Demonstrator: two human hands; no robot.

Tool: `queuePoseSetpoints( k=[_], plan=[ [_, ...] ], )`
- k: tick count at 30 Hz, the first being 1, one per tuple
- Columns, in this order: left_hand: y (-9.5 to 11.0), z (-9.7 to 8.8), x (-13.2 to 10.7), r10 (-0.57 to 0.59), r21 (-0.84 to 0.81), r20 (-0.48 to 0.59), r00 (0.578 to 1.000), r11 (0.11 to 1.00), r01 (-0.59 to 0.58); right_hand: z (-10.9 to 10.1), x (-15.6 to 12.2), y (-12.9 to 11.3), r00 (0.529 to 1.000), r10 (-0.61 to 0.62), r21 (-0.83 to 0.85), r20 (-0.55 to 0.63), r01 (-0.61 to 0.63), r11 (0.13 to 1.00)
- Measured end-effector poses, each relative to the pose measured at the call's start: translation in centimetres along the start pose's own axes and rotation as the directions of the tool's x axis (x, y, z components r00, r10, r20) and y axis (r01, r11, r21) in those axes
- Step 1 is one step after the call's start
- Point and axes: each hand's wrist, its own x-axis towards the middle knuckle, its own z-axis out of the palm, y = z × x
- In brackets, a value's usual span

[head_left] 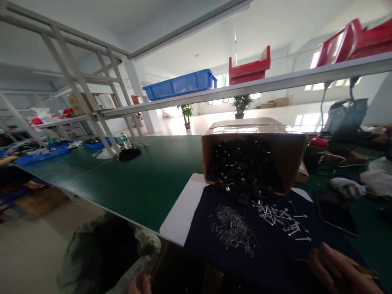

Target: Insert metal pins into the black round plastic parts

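My right hand [338, 267] is at the lower right over a dark blue cloth [202, 241], fingers pinched together. A thin, dark, pointed thing [299, 259] sticks out left from its fingertips, too blurred to name. Only part of my left hand [139, 283] shows at the bottom edge, near an open sack [73, 261]; its fingertips are cut off from view. On the cloth lie a pile of small bent metal wire pieces [231, 228] and, to its right, several loose silver pins with heads [277, 216]. Behind them a tipped cardboard box [254, 128] spills small black parts [241, 167].
A dark phone [336, 212], a glove [347, 188] and a red-lidded jar [317, 153] are at the right. A shelf above carries a blue bin [182, 85] and red bins [249, 73]. Further left on the green table [137, 183] stands a bottle [125, 141].
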Motion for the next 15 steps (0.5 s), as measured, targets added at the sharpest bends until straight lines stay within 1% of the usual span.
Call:
queuePoseSetpoints(
  k=[1,2,3,4,5,6,7,8,9,10,11,12,14,15],
  plan=[
    [1.1,-0.4,0.0,0.063,0.02,-0.095,0.993,0.998,-0.061,0.0,0.1,0.1,0.999,-0.025,-0.015,0.029,0.025,1.0],
    [2.8,-0.4,0.0,0.147,0.05,-0.163,0.976,0.989,-0.141,-0.1,0.2,0.2,0.997,-0.051,-0.019,0.05,0.052,0.998],
    [5.0,0.2,0.1,0.287,0.103,-0.218,0.933,0.957,-0.271,-0.1,0.4,0.2,0.996,-0.073,-0.012,0.057,0.074,0.997],
    [7.5,1.3,0.3,0.42,0.144,-0.125,0.899,0.904,-0.403,0.0,0.7,0.2,0.994,-0.09,0.0,0.059,0.09,0.996],
    [10.3,2.8,0.5,0.541,0.176,0.036,0.84,0.824,-0.538,0.0,1.1,0.2,0.992,-0.106,0.01,0.066,0.105,0.994],
    [13.0,4.8,0.7,0.62,0.197,0.225,0.751,0.726,-0.658,0.0,1.5,0.2,0.99,-0.119,0.018,0.074,0.118,0.993],
    [15.5,7.0,1.1,0.642,0.177,0.348,0.683,0.671,-0.72,0.1,1.8,0.1,0.988,-0.128,0.024,0.084,0.127,0.992],
    [17.7,9.3,1.5,0.651,0.153,0.438,0.62,0.625,-0.765,0.2,2.1,0.0,0.986,-0.133,0.026,0.095,0.131,0.991],
    [19.4,11.6,2.0,0.65,0.14,0.507,0.566,0.586,-0.798,0.3,2.2,0.0,0.985,-0.135,0.026,0.106,0.133,0.991],
    [20.6,13.9,2.6,0.639,0.14,0.557,0.53,0.557,-0.818,0.5,2.2,-0.1,0.985,-0.136,0.023,0.106,0.134,0.991],
    [21.4,16.0,3.3,0.618,0.154,0.592,0.518,0.544,-0.825,0.7,1.9,-0.2,0.987,-0.136,0.018,0.089,0.135,0.991],
    [21.8,17.9,4.0,0.585,0.172,0.626,0.516,0.541,-0.823,0.9,1.6,-0.3,0.989,-0.136,0.011,0.061,0.135,0.991],
    [22.0,20.6,5.4,0.512,0.216,0.665,0.544,0.565,-0.796,1.3,0.7,-0.4,0.991,-0.131,0.0,0.005,0.131,0.991],
    [21.9,21.5,6.1,0.475,0.229,0.676,0.563,0.591,-0.773,1.4,0.3,-0.4,0.992,-0.129,-0.004,-0.012,0.129,0.992]
  ],
)
